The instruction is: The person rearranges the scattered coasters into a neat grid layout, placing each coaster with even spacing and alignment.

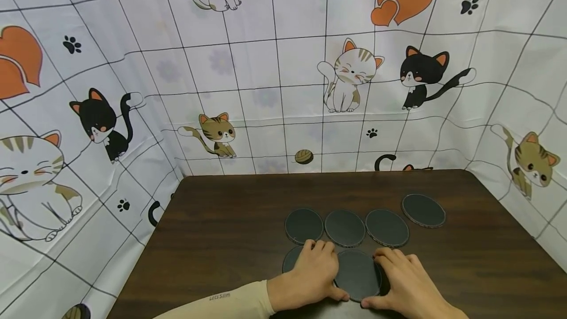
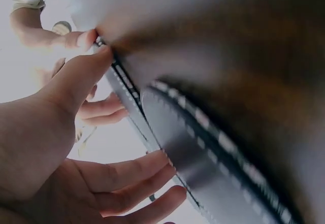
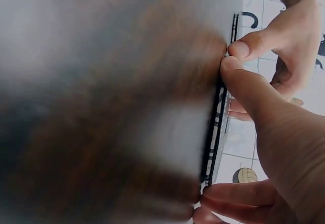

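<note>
A dark round coaster with a stitched rim lies at the front of the table, between both hands. My left hand grips its left side, thumb at the near edge and fingers farther back. On the opposite side my right hand holds the rim between thumb and fingers. The two thumbtips nearly meet at the near edge in the right wrist view, where the coaster's rim shows edge-on. Another coaster lies partly hidden behind my left hand; its stitched edge looms large in the left wrist view.
Behind the hands, three coasters form a row: left, middle and right. One more coaster lies farther back to the right. The brown wooden table is bordered by a white cat-print curtain.
</note>
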A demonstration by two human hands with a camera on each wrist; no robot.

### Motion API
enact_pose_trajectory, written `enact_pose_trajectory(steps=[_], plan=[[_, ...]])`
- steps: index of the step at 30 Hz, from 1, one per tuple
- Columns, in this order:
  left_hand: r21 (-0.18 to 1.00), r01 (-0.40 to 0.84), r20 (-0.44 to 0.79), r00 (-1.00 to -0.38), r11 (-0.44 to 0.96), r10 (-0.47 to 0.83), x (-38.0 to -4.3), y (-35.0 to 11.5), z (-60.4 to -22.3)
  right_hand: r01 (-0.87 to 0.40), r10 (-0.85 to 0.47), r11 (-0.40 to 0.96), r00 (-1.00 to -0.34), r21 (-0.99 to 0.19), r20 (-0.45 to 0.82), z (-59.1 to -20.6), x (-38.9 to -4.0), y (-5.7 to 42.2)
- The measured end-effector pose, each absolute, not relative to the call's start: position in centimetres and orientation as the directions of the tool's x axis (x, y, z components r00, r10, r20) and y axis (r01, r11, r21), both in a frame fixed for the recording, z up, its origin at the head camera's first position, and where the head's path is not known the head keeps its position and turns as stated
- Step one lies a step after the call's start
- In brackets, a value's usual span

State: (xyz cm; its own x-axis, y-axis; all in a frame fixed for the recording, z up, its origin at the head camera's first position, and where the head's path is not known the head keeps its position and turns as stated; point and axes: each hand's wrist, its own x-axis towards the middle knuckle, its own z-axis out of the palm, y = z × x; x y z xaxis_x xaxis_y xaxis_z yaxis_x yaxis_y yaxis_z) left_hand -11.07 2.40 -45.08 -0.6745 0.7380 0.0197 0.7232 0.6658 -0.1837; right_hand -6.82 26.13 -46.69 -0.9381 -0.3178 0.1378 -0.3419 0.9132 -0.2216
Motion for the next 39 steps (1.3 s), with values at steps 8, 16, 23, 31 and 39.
enact_pose_trajectory(steps=[8,16,23,31,39], plan=[[-0.203,0.706,-0.025,-0.696,0.678,0.717,-11.3,2.3,-44.7,-0.321,-0.302,0.925,-0.946,-0.204,0.118,-46.5,-7.3,25.6],[-0.175,0.707,-0.043,-0.701,0.685,0.712,-12.0,2.2,-43.8,-0.331,-0.305,0.917,-0.942,-0.225,0.141,-46.2,-7.6,26.0],[-0.125,0.691,0.038,-0.714,0.712,0.7,-13.6,3.3,-42.4,-0.363,-0.338,0.905,-0.93,-0.22,0.145,-45.2,-7.8,27.6],[-0.189,0.711,0.12,-0.668,0.677,0.735,-14.5,6.2,-41.2,-0.357,-0.317,0.915,-0.925,-0.19,0.211,-44.2,-7.9,30.5],[-0.221,0.781,0.127,-0.571,0.584,0.811,-17.4,10.1,-40.4,-0.287,-0.246,0.945,-0.94,-0.156,0.237,-41.9,-9.5,35.2]])
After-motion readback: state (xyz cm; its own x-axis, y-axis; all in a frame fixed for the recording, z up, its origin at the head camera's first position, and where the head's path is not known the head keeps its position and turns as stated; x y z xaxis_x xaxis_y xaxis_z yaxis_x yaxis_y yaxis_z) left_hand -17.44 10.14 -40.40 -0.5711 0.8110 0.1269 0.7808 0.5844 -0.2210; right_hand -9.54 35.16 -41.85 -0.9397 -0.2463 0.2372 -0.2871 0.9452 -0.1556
